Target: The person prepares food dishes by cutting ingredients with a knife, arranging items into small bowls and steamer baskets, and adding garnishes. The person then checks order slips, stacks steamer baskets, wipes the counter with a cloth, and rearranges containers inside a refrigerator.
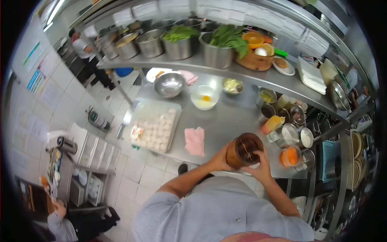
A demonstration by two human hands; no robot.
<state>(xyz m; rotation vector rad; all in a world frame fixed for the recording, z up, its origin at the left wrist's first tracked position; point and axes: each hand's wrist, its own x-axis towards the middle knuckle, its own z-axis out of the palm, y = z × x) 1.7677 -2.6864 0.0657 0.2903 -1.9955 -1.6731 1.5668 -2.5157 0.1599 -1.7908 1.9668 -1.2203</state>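
Close to my body, over the front edge of the steel counter, I hold a round tub (249,148) with dark brown contents, its mouth facing up towards me. My left hand (221,158) is closed around the tub's left side. My right hand (261,166) grips it on the right, with fingertips at the rim and the thumb lower down. Whether those fingertips reach inside is unclear. Left of the tub lies a pink cloth (194,141). Further back stands a bowl with an egg yolk (204,98).
A clear box of whitish balls (155,125) sits at the left. Behind are a steel bowl (170,84) and a bowl of chopped greens (233,85). Sauce containers and a carrot-orange tub (290,156) crowd the right. A shelf (169,63) with pots overhangs the back. Two people stand left.
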